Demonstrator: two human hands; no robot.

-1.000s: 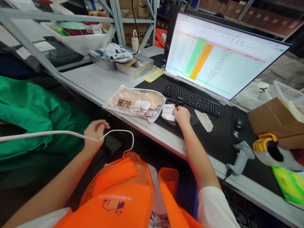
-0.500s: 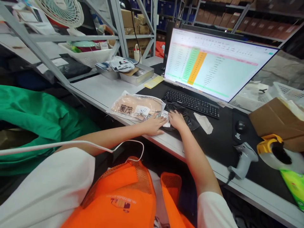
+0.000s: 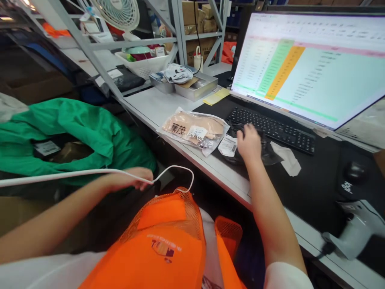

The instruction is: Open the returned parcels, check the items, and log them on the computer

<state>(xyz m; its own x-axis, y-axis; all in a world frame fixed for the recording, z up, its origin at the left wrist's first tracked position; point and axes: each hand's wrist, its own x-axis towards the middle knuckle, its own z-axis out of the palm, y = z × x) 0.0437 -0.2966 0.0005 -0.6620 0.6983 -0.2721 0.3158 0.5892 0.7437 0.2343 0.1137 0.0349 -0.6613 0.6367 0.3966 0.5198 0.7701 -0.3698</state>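
Warehouse workstation: gray-white desk (image 3: 144, 102) with a black mat (image 3: 315, 188), metal racking behind, monitor (image 3: 306, 68) lit with a spreadsheet beyond your right hand. Your right hand (image 3: 250, 146) is on the black plastic bag (image 3: 269, 150), fingers bent and slightly apart; can't tell if they pinch the film or just press. White label (image 3: 227, 145) sits just left of that hand, at the bag's near-left part, print side up. Keyboard (image 3: 272, 129) just past your fingertips; pale paper scrap (image 3: 287, 158) to their right.

Your left hand (image 3: 140, 177) hangs off the desk, fingers loosely curled, blurred; nothing seen in it, grip can't be told. White cord (image 3: 90, 171) crosses in front of it. Green sack (image 3: 120, 140) just beyond, with a labelled dark item inside its opening.

Between your hands, farther off: clear printed pack (image 3: 195, 128), flat on the desk, untouched, just beside the label.

Progress, judged: label already in place at the bag, though stuck or loose can't be told. Bag not lifted, clear pack not handled, scanner (image 3: 357, 235) unheld, nearer you and right of your right hand.
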